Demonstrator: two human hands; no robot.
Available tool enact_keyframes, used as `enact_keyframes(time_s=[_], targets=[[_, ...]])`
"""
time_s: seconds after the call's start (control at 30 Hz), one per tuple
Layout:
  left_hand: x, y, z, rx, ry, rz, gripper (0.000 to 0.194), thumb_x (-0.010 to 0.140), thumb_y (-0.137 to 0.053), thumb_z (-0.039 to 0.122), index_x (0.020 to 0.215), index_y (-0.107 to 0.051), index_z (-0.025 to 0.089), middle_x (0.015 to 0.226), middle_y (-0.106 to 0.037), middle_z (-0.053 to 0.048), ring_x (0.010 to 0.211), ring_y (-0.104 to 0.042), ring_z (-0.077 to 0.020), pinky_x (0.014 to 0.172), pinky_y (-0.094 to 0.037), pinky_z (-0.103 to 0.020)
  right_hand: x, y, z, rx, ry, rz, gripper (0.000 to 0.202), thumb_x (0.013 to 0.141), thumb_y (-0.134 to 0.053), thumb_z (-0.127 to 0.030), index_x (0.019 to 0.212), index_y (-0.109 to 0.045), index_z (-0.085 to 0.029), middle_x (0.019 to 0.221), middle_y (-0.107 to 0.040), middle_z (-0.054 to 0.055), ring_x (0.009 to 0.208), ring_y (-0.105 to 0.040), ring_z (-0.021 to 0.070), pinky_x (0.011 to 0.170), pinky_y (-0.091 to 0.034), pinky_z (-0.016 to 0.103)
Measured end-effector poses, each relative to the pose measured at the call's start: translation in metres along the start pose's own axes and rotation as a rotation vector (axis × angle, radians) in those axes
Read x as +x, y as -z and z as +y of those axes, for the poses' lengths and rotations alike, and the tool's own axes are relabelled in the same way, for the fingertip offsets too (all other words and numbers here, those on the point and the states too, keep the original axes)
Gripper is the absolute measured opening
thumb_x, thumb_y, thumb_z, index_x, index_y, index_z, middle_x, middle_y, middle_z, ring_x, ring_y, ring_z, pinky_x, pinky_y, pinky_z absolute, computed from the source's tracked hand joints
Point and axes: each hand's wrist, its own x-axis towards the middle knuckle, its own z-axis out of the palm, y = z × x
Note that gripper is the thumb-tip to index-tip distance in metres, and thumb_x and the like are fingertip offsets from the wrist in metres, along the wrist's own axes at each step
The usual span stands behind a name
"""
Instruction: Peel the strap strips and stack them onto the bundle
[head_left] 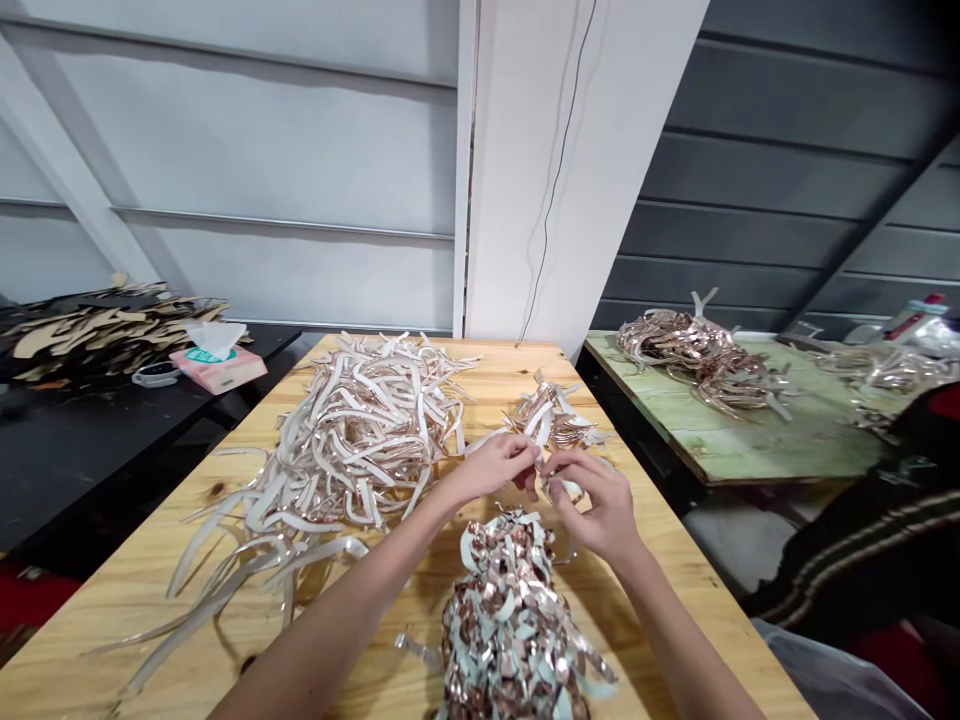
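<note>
1. Tissue box (217, 372): pink, on the black table (67, 450) at the left; a white tissue (216, 338) sticks out of its top.
2. Clear plastic (832, 665), lower right; whether it is a bag, and what it might hold, I cannot tell.
3. Two bare hands, both above the wooden table (499, 362). The left hand (501, 468) has its thumb and forefinger pressed together; I cannot tell whether they grip anything.
4. The right hand (600, 500), just beside it, has bent fingers, thumb and forefinger closing on a pale strip (574, 489).
5. That strip is between the small pile (555, 418) of shiny strips beyond and the curly bundle (517, 620) of brown and pale pieces nearer the body.
6. Three gatherings on the wooden table: those two, plus one large heap (367, 430) of white and rose-gold strips at the left, too tangled to count singly.
7. Three tables altogether. The green table (787, 450) bears a shiny pile (712, 365) and more strips (885, 365) farther right; the black one bears one black-and-tan stack (112, 330).
8. One other person's striped dark sleeve (847, 545), right edge.
</note>
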Motion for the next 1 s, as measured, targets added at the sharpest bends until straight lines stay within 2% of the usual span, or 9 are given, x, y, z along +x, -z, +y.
enact_keyframes(time_s=[0.1, 0.2, 0.4, 0.53, 0.6, 0.7, 0.9, 1.0], targets=[[0.001, -0.003, 0.002, -0.131, 0.016, -0.021, 0.046, 0.095, -0.055, 0.061, 0.084, -0.058, 0.017, 0.068, -0.068, -0.002, 0.065, -0.068, -0.0163, 0.068, -0.052, -0.028, 0.001, 0.002, 0.005, 0.128, -0.172, 0.116, 0.017, 0.094, -0.062, -0.017, 0.080, -0.072, -0.021, 0.091, -0.070, 0.007, 0.080, -0.067, 0.0202, 0.067, -0.053, 0.031], [0.002, -0.009, 0.003, -0.204, 0.005, -0.070, 0.048, 0.094, -0.054, 0.066, 0.087, -0.056, 0.018, 0.071, -0.064, 0.000, 0.065, -0.067, -0.0160, 0.067, -0.052, -0.028, 0.001, 0.002, 0.008, 0.273, -0.306, 0.151, 0.019, 0.097, -0.063, -0.027, 0.084, -0.076, -0.022, 0.092, -0.070, 0.007, 0.075, -0.065, 0.0190, 0.055, -0.049, 0.027], [0.003, -0.019, 0.000, -0.270, 0.002, 0.033, 0.048, 0.094, -0.052, 0.067, 0.087, -0.052, 0.020, 0.072, -0.058, 0.003, 0.060, -0.062, -0.0135, 0.062, -0.052, -0.028, 0.000, -0.005, 0.006, 0.356, -0.390, 0.129, 0.018, 0.096, -0.067, -0.034, 0.093, -0.081, -0.023, 0.097, -0.073, 0.007, 0.077, -0.066, 0.0191, 0.054, -0.049, 0.025], [0.001, -0.016, 0.001, -0.359, 0.046, -0.037, 0.049, 0.094, -0.050, 0.069, 0.089, -0.051, 0.020, 0.072, -0.057, 0.003, 0.061, -0.062, -0.0140, 0.063, -0.052, -0.030, 0.000, -0.010, 0.005, 0.417, -0.471, 0.171, 0.020, 0.094, -0.069, -0.038, 0.095, -0.081, -0.022, 0.093, -0.075, 0.006, 0.072, -0.065, 0.0187, 0.058, -0.052, 0.028], [-0.002, -0.014, 0.004, -0.307, 0.028, -0.085, 0.048, 0.094, -0.052, 0.069, 0.092, -0.050, 0.021, 0.072, -0.055, 0.004, 0.062, -0.062, -0.0137, 0.063, -0.052, -0.029, 0.000, -0.012, 0.007, 0.469, -0.526, 0.246, 0.022, 0.092, -0.071, -0.041, 0.092, -0.081, -0.021, 0.083, -0.074, 0.005, 0.069, -0.064, 0.0189, 0.061, -0.054, 0.030], [-0.006, -0.012, 0.008, -0.166, -0.041, -0.071, 0.047, 0.095, -0.050, 0.068, 0.092, -0.046, 0.021, 0.075, -0.052, 0.005, 0.063, -0.061, -0.0124, 0.062, -0.049, -0.026, 0.002, -0.015, 0.010, 0.590, -0.594, 0.346, 0.023, 0.087, -0.076, -0.043, 0.081, -0.079, -0.020, 0.072, -0.071, 0.003, 0.070, -0.065, 0.0198, 0.069, -0.057, 0.032], [-0.010, -0.010, 0.013, 0.147, -0.126, 0.053, 0.044, 0.105, -0.034, 0.059, 0.090, -0.049, 0.020, 0.078, -0.053, 0.003, 0.069, -0.057, -0.0131, 0.070, -0.045, -0.027, 0.010, -0.017, 0.002, 0.857, -0.714, 0.410, 0.019, 0.080, -0.084, -0.038, 0.084, -0.080, -0.020, 0.080, -0.077, 0.004, 0.071, -0.071, 0.0193, 0.073, -0.061, 0.033], [-0.011, -0.010, 0.016, 0.167, -0.126, 0.047, 0.046, 0.106, -0.030, 0.057, 0.088, -0.049, 0.020, 0.076, -0.051, 0.003, 0.069, -0.052, -0.0135, 0.069, -0.043, -0.027, 0.011, -0.018, -0.001, 0.888, -0.744, 0.407, 0.022, 0.077, -0.087, -0.038, 0.083, -0.080, -0.019, 0.081, -0.078, 0.005, 0.072, -0.072, 0.0195, 0.071, -0.062, 0.032]])
